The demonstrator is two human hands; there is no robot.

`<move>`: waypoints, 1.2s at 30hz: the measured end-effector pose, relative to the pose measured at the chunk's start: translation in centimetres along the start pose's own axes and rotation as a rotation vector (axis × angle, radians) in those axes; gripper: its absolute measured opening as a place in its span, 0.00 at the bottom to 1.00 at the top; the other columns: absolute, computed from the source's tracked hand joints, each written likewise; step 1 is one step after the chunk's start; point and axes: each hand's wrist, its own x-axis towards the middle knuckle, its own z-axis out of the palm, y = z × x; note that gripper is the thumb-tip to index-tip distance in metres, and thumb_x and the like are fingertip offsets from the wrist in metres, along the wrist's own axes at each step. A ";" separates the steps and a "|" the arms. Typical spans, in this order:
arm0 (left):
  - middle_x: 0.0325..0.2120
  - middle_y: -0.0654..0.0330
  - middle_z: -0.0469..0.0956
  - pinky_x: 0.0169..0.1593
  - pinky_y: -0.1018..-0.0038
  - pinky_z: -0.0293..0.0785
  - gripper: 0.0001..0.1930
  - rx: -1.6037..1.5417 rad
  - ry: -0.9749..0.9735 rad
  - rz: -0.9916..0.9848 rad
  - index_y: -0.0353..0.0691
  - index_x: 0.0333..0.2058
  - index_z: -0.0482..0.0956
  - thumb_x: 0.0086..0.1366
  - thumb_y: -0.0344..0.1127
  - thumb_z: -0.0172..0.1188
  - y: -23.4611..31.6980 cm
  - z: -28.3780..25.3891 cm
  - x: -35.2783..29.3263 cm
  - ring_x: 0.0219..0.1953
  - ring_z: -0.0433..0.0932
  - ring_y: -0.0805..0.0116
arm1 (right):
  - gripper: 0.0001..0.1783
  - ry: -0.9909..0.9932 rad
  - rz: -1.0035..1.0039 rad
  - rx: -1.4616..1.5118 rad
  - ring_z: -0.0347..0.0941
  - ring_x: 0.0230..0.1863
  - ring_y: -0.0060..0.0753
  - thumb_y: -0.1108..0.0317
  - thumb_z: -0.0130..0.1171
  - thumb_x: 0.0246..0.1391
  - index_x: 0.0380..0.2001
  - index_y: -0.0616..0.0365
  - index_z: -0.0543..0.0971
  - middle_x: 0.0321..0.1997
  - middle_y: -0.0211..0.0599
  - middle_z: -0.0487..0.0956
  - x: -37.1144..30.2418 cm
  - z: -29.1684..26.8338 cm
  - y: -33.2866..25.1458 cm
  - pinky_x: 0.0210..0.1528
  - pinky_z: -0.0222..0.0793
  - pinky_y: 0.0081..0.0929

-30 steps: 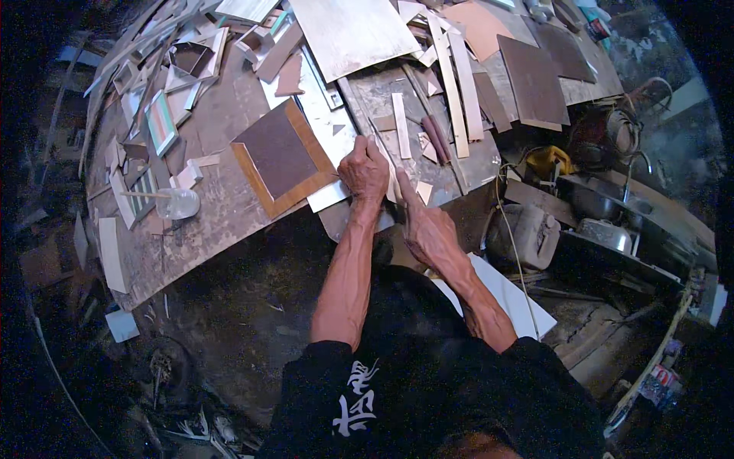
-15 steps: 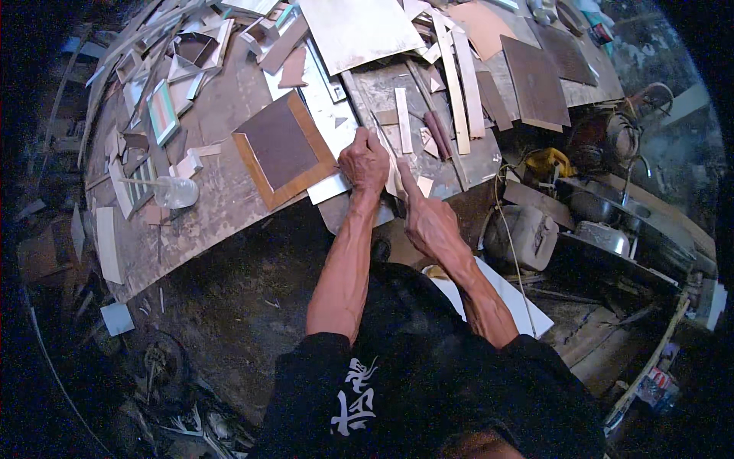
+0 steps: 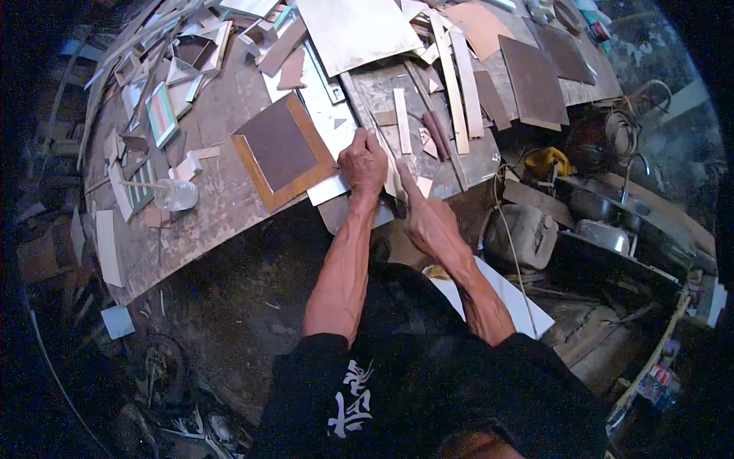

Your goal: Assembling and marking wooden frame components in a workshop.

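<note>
Both my hands are at the near edge of the workbench (image 3: 191,245). My left hand (image 3: 364,164) is closed in a fist, thumb side up; whatever its fingers hold is hidden. Close on its right lies a pale narrow wood strip (image 3: 391,182). My right hand (image 3: 430,220) is closed too, its index finger stretched forward along the strip's right side. Something dark shows beside its fingers, too hidden to name. Left of my left hand lies a dark brown panel (image 3: 279,145) with orange-brown wood borders, its corner almost at my wrist.
Wood offcuts, a white board (image 3: 355,34), thin slats (image 3: 451,92) and brown panels (image 3: 531,84) cover the bench. A clear plastic cup (image 3: 176,194) with a stick stands at left. A jerrycan (image 3: 521,237), a basin (image 3: 604,236) and a hanging cord (image 3: 508,229) are at right.
</note>
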 end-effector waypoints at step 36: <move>0.20 0.41 0.75 0.29 0.54 0.71 0.12 0.033 -0.112 -0.109 0.36 0.27 0.74 0.62 0.38 0.50 0.4 -0.2 0.9 0.24 0.76 0.41 | 0.45 0.061 -0.005 -0.072 0.73 0.27 0.69 0.74 0.47 0.48 0.69 0.47 0.43 0.22 0.67 0.74 0.9 0.7 0.3 0.32 0.66 0.55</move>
